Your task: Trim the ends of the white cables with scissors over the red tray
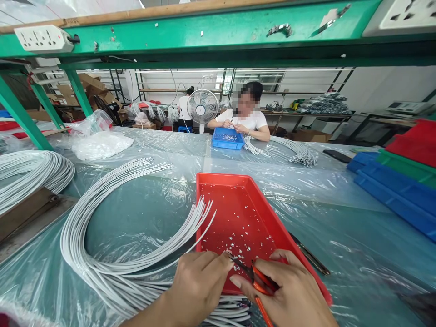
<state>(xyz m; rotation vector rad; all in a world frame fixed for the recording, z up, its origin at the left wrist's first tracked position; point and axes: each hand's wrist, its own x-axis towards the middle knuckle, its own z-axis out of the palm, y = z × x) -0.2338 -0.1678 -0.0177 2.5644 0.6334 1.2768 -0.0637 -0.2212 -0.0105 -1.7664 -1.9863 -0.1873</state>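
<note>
My left hand (204, 277) is closed in a pinch over the near end of the red tray (289, 222). A white cable's end seems to be between its fingertips, mostly hidden by the fingers. My right hand (289, 286) is wrapped round orange-handled cutting pliers (260, 279). Their dark jaws point left and meet my left fingertips. Small white scraps (243, 236) are scattered over the tray floor. A looped bundle of white cables (76, 227) lies left of the tray, one set of ends over its rim and more cables under my left hand.
A slim metal tool (311, 256) lies right of the tray. Another cable coil (41, 168) is at far left, near a metal block (27, 213). Stacked bins (402, 177) stand at right. Across the table, a person (250, 120) works over a blue tray (228, 144). A green shelf beam (190, 41) spans above.
</note>
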